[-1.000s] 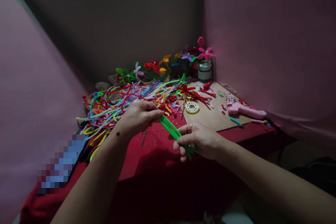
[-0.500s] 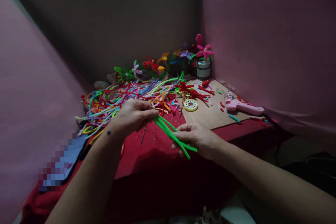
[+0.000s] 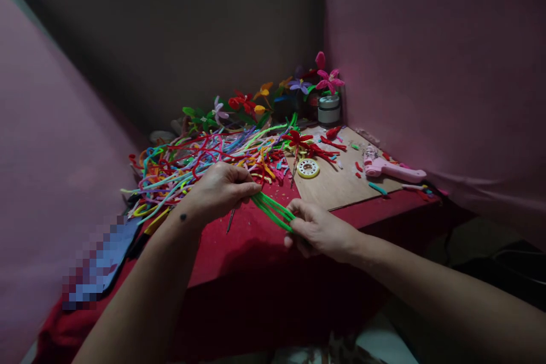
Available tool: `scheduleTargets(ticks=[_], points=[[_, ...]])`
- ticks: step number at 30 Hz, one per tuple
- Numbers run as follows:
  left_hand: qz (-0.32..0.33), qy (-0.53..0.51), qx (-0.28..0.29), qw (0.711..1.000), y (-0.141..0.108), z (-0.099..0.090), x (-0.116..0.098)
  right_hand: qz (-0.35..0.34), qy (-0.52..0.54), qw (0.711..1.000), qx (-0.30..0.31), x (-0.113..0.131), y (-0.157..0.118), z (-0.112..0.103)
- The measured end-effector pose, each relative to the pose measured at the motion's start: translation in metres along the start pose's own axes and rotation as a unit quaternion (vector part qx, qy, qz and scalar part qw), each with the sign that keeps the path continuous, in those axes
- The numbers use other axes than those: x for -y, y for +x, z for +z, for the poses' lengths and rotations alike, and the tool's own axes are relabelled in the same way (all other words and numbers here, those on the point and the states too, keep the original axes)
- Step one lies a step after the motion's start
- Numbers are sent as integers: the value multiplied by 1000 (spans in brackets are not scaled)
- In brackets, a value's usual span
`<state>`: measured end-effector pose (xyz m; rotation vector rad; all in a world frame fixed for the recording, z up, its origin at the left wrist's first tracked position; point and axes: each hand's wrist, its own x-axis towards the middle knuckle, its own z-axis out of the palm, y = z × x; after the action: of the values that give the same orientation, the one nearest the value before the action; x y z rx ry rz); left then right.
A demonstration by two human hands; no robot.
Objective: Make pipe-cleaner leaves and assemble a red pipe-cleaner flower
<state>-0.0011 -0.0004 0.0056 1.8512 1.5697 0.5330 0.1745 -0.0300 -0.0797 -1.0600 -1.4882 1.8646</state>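
Several bright green pipe cleaners [image 3: 272, 211] stretch in a small bundle between my two hands, above the front of the red-covered table [image 3: 251, 250]. My left hand [image 3: 226, 187] pinches their upper-left end between thumb and fingers. At the lower-right end, my right hand [image 3: 313, 226] is closed around them, and its fingers hide the tips. Beyond my left hand lies a large tangle of coloured pipe cleaners [image 3: 205, 151]. A red pipe-cleaner flower [image 3: 297, 139] on a stem rests past the bundle, beside a round white and yellow disc [image 3: 307, 168].
A pink glue gun [image 3: 392, 169] lies on a wooden board [image 3: 336, 185] among cut scraps. Finished flowers line the back, with a pink one [image 3: 330, 81] over a grey-white pot [image 3: 329, 110]. A blue, partly blurred flat object [image 3: 102, 261] sits at the left edge. Pink cloth [image 3: 435, 68] hangs right.
My right hand has closed over the lower-right ends of the green pipe cleaners, which stuck out past it before. My left hand keeps its pinch. The view has shifted slightly.
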Motion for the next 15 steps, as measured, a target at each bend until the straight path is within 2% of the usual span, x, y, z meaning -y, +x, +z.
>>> scheduleTargets(ticks=[4, 10, 15], points=[[7, -1, 2, 1000, 1, 1, 2, -20, -17, 1000, 16, -3, -6, -3], [4, -1, 13, 1000, 1, 1, -1, -61, -20, 998, -5, -12, -4, -6], [-27, -37, 12, 999, -2, 1, -4, -49, -14, 999, 0, -14, -2, -6]])
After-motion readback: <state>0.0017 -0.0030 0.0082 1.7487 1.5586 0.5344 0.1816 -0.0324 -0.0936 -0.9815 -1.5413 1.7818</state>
